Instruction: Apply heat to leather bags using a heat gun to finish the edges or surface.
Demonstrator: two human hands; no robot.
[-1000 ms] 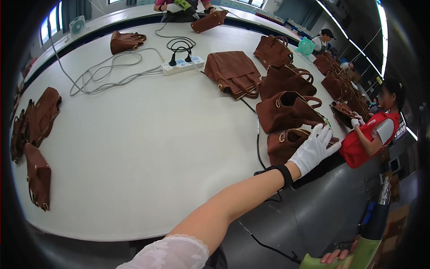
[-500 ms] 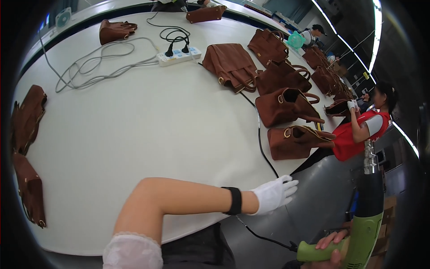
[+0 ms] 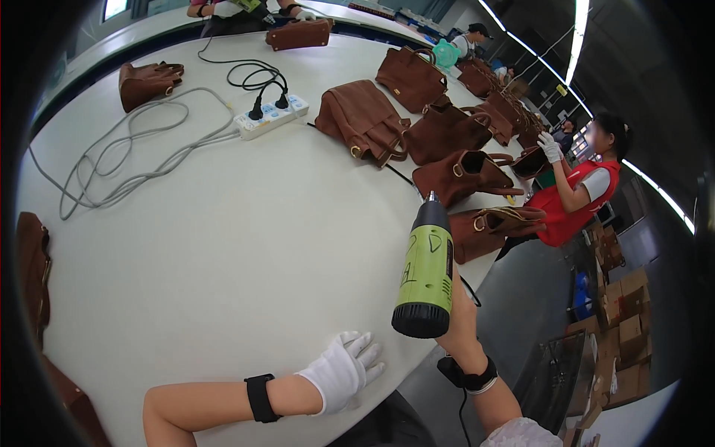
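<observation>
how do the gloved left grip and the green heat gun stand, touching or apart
Apart: the head view shows white tabletop between the left grip's fingertips and the green heat gun's black rear end.

Change in hand positions over one second. Your right hand [image 3: 460,316], earlier low at the lower right beyond the table edge, has risen with the green heat gun [image 3: 424,279]. The barrel, formerly upright above the floor, now points away from you, its nozzle overlapping the view of the row of brown bags [image 3: 465,179]. Your left hand [image 3: 342,374], first at the nearest bag and then out past the table edge, has drawn back to the near part of the white table [image 3: 216,276]. Your view has shifted: the bags at far left [image 3: 33,276] are cut off further by the rim, and more cardboard boxes [image 3: 633,294] show. The red-vested co-worker's gloved hands [image 3: 550,147] are raised higher.
</observation>
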